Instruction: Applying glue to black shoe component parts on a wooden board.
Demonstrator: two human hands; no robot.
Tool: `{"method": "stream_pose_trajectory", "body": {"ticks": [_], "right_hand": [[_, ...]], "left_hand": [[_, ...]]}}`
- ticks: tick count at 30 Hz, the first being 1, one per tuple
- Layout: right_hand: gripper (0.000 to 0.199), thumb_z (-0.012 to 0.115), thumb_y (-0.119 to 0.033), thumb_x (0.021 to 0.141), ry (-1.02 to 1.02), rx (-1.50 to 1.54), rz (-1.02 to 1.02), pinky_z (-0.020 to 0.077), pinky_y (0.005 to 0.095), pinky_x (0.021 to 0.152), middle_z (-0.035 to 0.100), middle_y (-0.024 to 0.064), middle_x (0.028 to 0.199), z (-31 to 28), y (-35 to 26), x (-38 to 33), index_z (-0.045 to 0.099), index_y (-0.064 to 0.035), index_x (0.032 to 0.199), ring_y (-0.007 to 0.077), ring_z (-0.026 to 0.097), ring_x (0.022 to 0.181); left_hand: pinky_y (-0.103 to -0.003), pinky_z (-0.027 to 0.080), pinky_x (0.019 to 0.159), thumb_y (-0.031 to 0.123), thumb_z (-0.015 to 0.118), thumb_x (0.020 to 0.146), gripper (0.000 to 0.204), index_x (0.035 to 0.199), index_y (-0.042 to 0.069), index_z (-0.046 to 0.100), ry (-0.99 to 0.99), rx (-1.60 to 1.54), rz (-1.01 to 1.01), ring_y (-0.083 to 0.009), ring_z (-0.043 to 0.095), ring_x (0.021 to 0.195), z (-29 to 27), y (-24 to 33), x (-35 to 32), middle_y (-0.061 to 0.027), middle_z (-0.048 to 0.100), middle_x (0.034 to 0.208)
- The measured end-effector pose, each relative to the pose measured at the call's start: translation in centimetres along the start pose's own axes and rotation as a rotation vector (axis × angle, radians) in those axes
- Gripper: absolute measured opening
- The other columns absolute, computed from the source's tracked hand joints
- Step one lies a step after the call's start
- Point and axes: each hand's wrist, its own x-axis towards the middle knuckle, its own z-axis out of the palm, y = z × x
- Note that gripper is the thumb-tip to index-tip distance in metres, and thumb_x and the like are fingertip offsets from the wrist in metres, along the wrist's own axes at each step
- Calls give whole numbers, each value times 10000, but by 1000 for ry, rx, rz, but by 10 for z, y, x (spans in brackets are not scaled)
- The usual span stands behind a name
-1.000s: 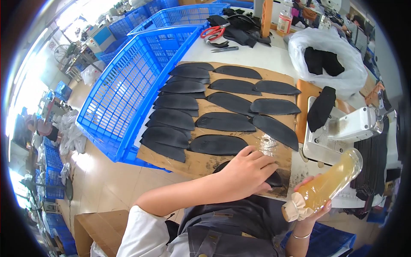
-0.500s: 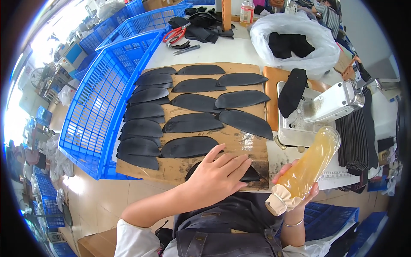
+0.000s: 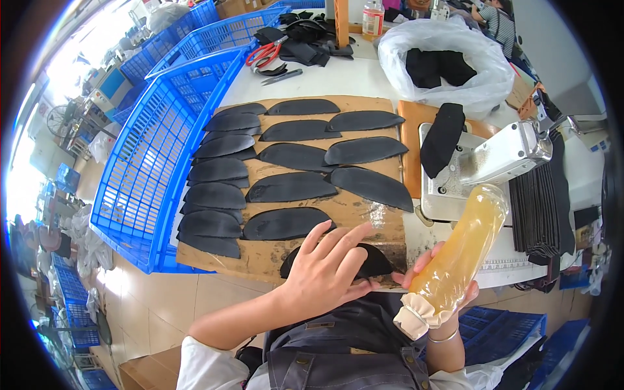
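My left hand [image 3: 327, 266] lies over a black curved piece [image 3: 375, 261] at the near edge of a brown cardboard sheet [image 3: 354, 218]. Its fingers are spread, and they hide the middle of that piece. In my right hand [image 3: 424, 261] is a clear plastic bottle [image 3: 460, 250] of yellowish liquid, tilted, with a cream cloth-like cover [image 3: 416, 316] gathered round its lower end. The bottle's covered end hangs just off the front of the table. More black curved pieces [image 3: 286, 223] lie in rows on the cardboard, overlapping along its left side.
A blue basket [image 3: 123, 208] stands against the table's left side. To the right are a white sewing machine [image 3: 510, 156] with a black piece [image 3: 444, 140] on its bed, and stacked black strips [image 3: 536, 214]. Red-handled scissors [image 3: 265, 55] and a white plastic bag [image 3: 481, 71] lie farther back.
The bottle has shifted slightly left with my right hand, nearer the front piece. My left hand's fingers have lifted and curled a little, uncovering more of that piece.
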Motion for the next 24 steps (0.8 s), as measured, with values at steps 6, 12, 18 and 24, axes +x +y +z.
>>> {"method": "stream_pose_trajectory", "body": {"ticks": [6,12,18,24], "right_hand": [[790,647,-590,695,30,64,-30,523,501,757,563,255,986,14,8,6,407,-3,1167,400,622,818],[788,619,-622,708,58,-86,-42,550,423,618,566,234,954,7,8,8,412,20,1116,365,624,740],[777,625,-599,733,-16,106,-35,520,429,694,551,210,1011,6,6,13,398,1,1172,375,600,800],[759,610,-575,763,18,248,-8,473,519,804,536,189,1047,9,9,15,375,-10,1212,396,583,868]], "left_hand": [[-438,368,933,268,765,674,467,955,42,468,-1,-99,-121,-300,538,1019,-1,-2,2,-147,509,1244],[-443,362,941,210,740,694,306,858,77,518,89,-122,-70,-310,490,1105,0,-6,-7,-121,489,1261],[-436,334,963,293,758,652,342,816,101,528,82,-141,-118,-275,478,1126,-2,4,-7,-96,497,1248],[-435,342,962,218,736,677,255,780,103,534,111,-105,-99,-273,493,1111,4,0,-8,-90,520,1219]]}}
